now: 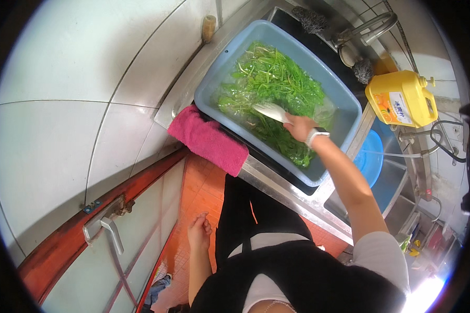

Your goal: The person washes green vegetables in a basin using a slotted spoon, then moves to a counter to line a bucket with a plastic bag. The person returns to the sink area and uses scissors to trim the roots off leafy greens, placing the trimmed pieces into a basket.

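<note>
My right hand (pixel 298 127), with a watch on its wrist, grips a white utensil (pixel 270 111) with a broad flat head; its exact kind is hard to make out. The utensil's head is over the leafy green vegetables (pixel 277 78), which lie in water in a large blue-grey plastic tub (pixel 344 99). Down by my side hangs my left hand (pixel 199 230), its fingers loosely curled and nothing visible in them. A pink towel (pixel 209 138) drapes over the counter edge, touching the tub's near left side.
To the right, water runs from a tap into a blue basin (pixel 369 159) in the sink (pixel 391 190). A yellow jug (pixel 401 99) stands behind it. Steel scourers (pixel 362 70) lie near another faucet (pixel 373 28). At left is a red-framed door with a handle (pixel 112 235).
</note>
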A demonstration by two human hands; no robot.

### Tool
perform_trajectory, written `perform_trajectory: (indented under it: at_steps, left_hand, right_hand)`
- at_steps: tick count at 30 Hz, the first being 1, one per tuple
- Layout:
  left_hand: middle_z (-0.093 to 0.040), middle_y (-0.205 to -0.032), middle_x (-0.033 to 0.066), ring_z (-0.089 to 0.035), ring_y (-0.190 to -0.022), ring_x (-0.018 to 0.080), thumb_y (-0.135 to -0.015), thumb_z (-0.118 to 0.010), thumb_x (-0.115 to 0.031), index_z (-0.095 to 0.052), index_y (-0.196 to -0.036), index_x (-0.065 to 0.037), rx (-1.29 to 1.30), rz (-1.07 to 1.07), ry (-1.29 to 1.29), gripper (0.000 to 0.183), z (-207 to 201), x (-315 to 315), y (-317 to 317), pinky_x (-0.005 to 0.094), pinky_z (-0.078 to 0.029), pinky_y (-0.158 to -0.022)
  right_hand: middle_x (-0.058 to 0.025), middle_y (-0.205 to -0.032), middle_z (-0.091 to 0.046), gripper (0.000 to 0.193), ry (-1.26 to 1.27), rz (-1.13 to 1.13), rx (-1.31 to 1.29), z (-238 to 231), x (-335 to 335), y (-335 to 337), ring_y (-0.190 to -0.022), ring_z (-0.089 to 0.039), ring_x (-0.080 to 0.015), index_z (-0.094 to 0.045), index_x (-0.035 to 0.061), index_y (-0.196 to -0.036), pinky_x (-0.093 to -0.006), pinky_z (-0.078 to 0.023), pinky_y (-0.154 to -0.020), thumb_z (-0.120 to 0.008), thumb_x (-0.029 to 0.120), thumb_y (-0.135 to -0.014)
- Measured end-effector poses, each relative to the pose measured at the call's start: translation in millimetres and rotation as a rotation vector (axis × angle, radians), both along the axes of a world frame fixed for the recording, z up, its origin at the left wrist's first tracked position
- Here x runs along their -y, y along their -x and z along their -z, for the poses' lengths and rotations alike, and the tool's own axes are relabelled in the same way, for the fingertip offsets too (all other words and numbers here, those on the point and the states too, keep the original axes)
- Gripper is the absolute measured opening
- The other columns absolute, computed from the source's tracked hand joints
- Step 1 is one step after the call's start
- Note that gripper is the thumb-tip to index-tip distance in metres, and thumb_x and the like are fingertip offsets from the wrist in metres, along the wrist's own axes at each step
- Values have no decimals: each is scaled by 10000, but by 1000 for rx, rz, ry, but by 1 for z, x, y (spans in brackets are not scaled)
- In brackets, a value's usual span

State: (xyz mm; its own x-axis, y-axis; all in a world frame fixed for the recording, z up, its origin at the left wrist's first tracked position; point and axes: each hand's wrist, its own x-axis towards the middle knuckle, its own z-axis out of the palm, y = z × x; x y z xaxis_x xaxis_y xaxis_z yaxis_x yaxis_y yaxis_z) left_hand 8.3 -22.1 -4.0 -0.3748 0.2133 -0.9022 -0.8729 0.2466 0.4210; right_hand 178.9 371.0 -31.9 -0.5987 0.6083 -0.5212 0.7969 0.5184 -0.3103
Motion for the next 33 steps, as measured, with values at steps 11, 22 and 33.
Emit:
perform_trajectory:
  at_steps: [11, 22, 33]
  left_hand:
    - [-427, -595, -8, -378, -483, 80, -836, -528, -94, -565, -902, -25, 38, 16, -48, 103, 6, 2, -8, 201, -283, -427]
    - [-429, -579, -8, -383, -467, 80, -841, -535, -111, -570, -887, -37, 36, 16, -4, 94, 8, -7, -3, 197, -279, -415]
    - [-416, -588, -6, -382, -477, 93, -832, -525, -118, -552, -895, -52, 37, 45, 15, 96, 9, -5, -9, 208, -277, -413]
  right_hand:
    - [-214, -967, -592, 419, -119, 264, -64, 42, -50, -8, -901, -565, -380, -417, 129, -1254, -425, -439, -819, -361, 337, -894]
    - [-210, -949, -604, 376, 102, -6, 113, -16, -87, -59, -850, -594, -337, -512, 146, -1189, -410, -459, -758, -459, 341, -872]
    - [-218, -958, -600, 431, -6, 4, 126, 25, -66, 13, -866, -587, -367, -399, 120, -1263, -437, -460, -785, -398, 329, -886]
